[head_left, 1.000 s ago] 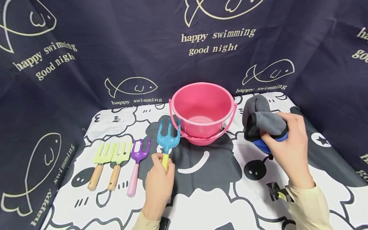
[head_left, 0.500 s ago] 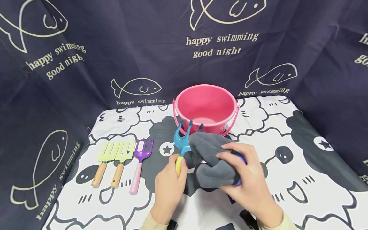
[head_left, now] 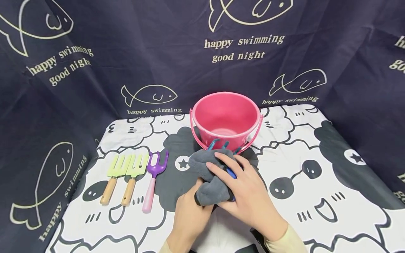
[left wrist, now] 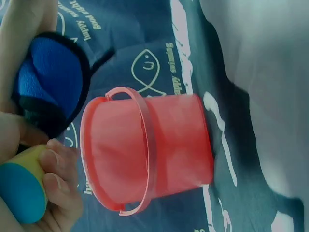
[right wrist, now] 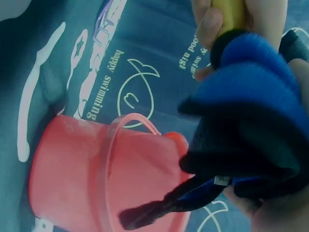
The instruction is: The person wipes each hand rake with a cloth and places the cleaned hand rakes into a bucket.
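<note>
My left hand (head_left: 190, 211) grips the yellow handle (left wrist: 30, 159) of a small garden hand fork, whose blue tines (head_left: 213, 143) poke out past a cloth. This grey cloth (head_left: 210, 189) has a blue side (right wrist: 251, 82), black edging and a dark strap (right wrist: 159, 210). Held by my right hand (head_left: 250, 189), it is folded over the fork just above the left hand, hiding the fork's neck. Behind the tines in the head view stands a pink bucket (head_left: 224, 109) with its carrying handle down at the front.
Left of my hands lie two light-green forked tools (head_left: 117, 167) (head_left: 138, 165) with wooden handles, and a purple fork (head_left: 156, 168) with a pink handle. A sheep-print cloth (head_left: 316, 196) covers the table. Dark fish-print curtains (head_left: 158, 52) surround it on the far side and both flanks.
My right hand has brought the cloth leftward from the right side onto the fork, covering most of it. My left hand with the fork has shifted slightly right. The bucket stays put.
</note>
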Action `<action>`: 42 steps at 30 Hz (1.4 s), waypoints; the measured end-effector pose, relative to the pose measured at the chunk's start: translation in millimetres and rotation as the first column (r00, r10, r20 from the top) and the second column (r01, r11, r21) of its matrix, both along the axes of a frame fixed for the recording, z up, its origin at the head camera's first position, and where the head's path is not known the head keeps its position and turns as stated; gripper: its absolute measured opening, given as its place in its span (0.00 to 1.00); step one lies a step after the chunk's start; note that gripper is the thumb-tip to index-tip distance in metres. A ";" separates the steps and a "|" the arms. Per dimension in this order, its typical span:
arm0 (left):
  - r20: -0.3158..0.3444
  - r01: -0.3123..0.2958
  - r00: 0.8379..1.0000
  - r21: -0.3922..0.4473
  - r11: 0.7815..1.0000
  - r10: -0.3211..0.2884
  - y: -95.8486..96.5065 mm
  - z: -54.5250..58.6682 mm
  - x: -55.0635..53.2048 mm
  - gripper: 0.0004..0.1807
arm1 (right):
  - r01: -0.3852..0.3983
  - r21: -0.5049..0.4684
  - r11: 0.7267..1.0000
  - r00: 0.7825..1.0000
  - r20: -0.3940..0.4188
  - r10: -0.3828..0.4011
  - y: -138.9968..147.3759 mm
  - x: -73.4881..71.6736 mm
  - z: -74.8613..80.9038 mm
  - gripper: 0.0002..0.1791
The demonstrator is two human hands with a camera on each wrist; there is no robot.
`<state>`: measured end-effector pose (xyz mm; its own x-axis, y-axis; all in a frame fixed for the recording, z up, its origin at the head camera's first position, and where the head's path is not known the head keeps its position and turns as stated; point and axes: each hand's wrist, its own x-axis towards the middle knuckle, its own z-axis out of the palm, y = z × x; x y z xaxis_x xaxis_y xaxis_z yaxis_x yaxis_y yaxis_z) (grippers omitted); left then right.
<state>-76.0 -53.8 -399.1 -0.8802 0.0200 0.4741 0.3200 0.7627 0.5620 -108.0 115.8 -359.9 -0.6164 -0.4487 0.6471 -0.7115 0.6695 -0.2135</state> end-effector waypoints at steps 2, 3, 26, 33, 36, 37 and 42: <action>-0.006 0.023 1.000 -0.013 1.000 -0.023 -1.0 -0.8 1.3 0.12 | -0.003 -0.005 1.000 1.000 0.023 0.003 0.0 -2.3 -3.2 0.45; -0.010 0.035 0.999 -0.018 0.999 -0.035 -1.1 -1.3 1.9 0.11 | -0.004 -0.010 1.000 0.999 0.034 0.005 -0.1 -3.1 -4.6 0.45; -0.309 0.021 0.948 -0.186 0.982 -0.079 -4.0 1.7 -4.1 0.08 | 0.186 -0.276 0.943 0.983 0.043 -0.181 -9.8 3.4 -4.9 0.38; -0.279 0.015 0.958 -0.210 0.978 -0.074 -2.2 -0.1 0.3 0.13 | 0.247 -0.323 0.914 0.968 0.046 -0.245 -2.4 -1.9 -3.0 0.33; -0.272 0.017 0.959 -0.210 0.978 -0.075 -3.2 -1.3 2.1 0.12 | 0.263 -0.321 0.910 0.963 0.032 -0.267 -1.2 -3.7 -4.1 0.33; -0.272 0.019 0.959 -0.208 0.978 -0.077 -3.5 -1.5 2.6 0.12 | 0.264 -0.321 0.910 0.962 0.024 -0.271 -1.2 -4.2 -4.7 0.34; -0.259 0.014 0.963 -0.221 0.975 -0.072 -4.7 -2.6 4.2 0.12 | 0.270 -0.331 0.904 0.957 -0.011 -0.290 -0.8 -6.9 -7.6 0.33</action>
<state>-71.9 -58.6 -401.7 -0.7205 0.1825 0.6690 0.4697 0.8381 0.2773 -114.9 115.0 -367.5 -0.6427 -0.0243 0.7657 -0.5227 0.7446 -0.4151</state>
